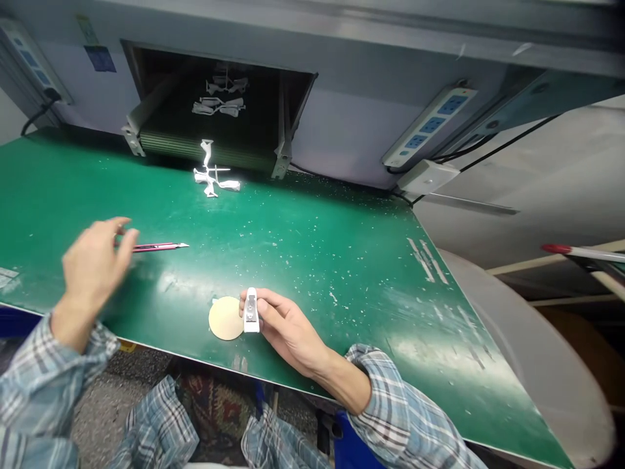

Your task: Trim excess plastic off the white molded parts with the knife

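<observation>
My right hand (293, 332) grips a small white moulded plastic part (251, 312) between thumb and fingers, its hollow side facing up. Just left of that part, a round pale-yellow disc (225, 319) lies flat near the table's front edge. My left hand (97, 260) is at the left, its thumb and curved fingers apart around the rear end of a pink utility knife (159, 247). The knife's blade points right; the thumb partly covers its handle. Farther back on the table lies a white branched plastic sprue with parts (211, 176).
The green table (312, 241) extends below a conveyor belt (209, 140) that comes out of an opening in the machine. More white sprues (219, 106) rest on the belt. Power strips (430, 127) hang at both sides, with cables behind the table. A grey rounded surface (527, 352) stands at right.
</observation>
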`<action>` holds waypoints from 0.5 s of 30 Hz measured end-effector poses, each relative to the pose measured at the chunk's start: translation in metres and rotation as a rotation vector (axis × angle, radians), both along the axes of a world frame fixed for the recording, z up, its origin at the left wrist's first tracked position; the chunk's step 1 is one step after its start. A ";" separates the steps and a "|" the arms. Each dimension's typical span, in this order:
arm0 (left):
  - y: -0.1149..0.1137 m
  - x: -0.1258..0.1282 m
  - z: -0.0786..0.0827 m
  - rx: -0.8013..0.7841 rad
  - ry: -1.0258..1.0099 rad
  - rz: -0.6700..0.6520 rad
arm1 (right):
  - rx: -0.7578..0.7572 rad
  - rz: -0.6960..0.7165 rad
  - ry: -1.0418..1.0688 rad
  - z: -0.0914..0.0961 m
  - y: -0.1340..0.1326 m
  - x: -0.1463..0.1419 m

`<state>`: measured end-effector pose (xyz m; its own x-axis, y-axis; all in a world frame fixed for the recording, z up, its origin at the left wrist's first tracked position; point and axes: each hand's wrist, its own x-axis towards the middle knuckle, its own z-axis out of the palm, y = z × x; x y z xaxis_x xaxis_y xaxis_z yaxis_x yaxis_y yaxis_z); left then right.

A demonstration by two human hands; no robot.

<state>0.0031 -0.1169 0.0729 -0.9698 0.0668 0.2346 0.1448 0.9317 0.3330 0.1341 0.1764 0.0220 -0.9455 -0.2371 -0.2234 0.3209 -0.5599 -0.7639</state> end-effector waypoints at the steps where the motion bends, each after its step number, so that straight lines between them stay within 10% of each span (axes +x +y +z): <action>1: 0.016 0.017 -0.004 0.156 -0.005 -0.204 | -0.022 0.009 -0.006 0.000 0.000 0.000; 5: 0.084 0.079 -0.033 0.698 -0.309 -0.701 | -0.094 0.024 -0.009 -0.003 -0.003 0.002; 11: 0.117 0.092 -0.057 1.192 -0.533 -0.567 | 0.029 0.004 0.065 -0.009 -0.001 -0.002; 15: 0.077 0.079 -0.054 0.877 -0.357 -0.372 | 0.353 -0.067 0.246 -0.008 0.013 -0.013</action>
